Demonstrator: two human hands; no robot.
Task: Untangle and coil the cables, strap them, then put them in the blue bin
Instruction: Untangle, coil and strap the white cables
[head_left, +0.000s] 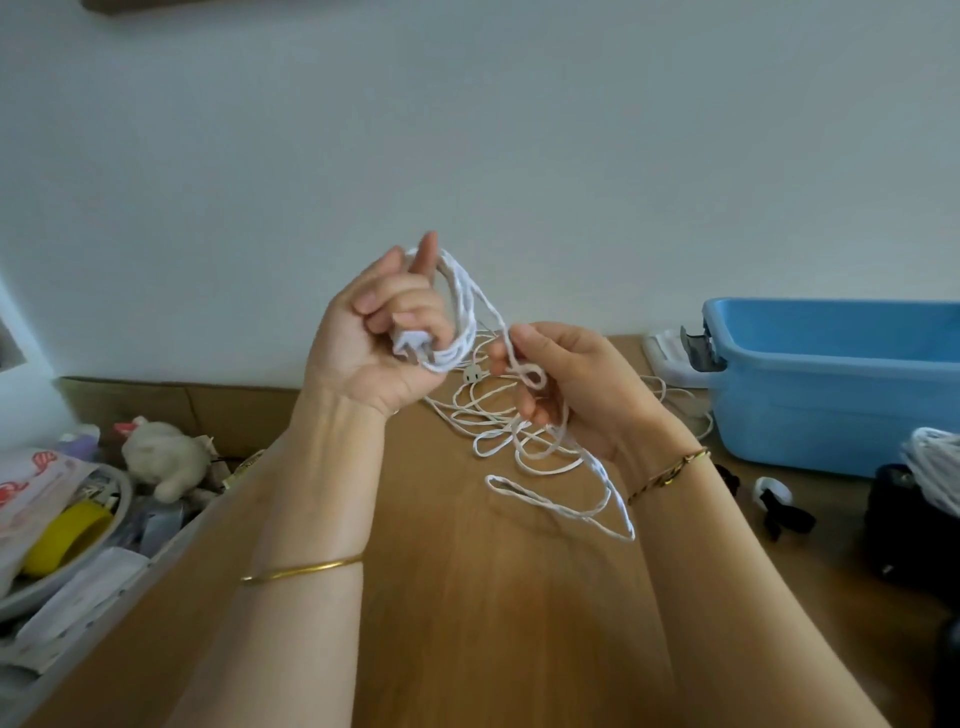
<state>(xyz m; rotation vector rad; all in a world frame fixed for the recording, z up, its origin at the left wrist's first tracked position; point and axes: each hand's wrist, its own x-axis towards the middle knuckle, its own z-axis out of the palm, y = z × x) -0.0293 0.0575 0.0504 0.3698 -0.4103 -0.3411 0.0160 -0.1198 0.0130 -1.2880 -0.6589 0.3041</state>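
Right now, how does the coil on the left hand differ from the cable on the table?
The coil is wound in tight loops on the raised left hand; the loose cable sprawls tangled on the table. The coil sits beside the plug; the loose cable runs through the right hand. Both are white cord.

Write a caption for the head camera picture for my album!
Left hand holds the coiled white cable; right hand pinches its tangled tail; blue bin waits nearby.

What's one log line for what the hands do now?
step: coiling | left hand: grips coil and plug | right hand: pinches white cable | slack: tangled on wooden table
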